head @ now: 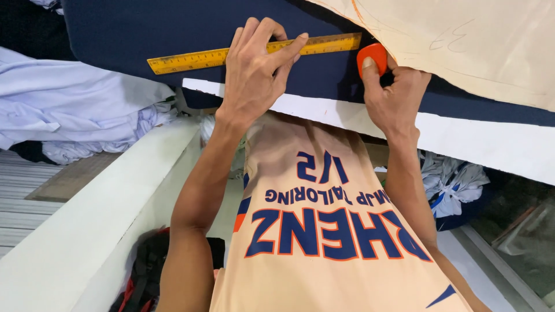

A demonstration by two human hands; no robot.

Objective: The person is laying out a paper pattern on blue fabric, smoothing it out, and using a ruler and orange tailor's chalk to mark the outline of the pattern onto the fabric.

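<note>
Yellow ruler (254, 53); navy cloth (144, 29); orange-red chalk (372, 56); cream paper pattern (480, 40); peach shirt (324, 231), blue lettering.

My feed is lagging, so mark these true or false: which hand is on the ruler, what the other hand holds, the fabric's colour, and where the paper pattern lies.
1. The left hand presses the yellow ruler onto the fabric. True.
2. The right hand holds scissors. False: it grips an orange piece of tailor's chalk.
3. The fabric is white. False: navy blue.
4. A beige paper pattern lies on the fabric at upper right. True.
</note>
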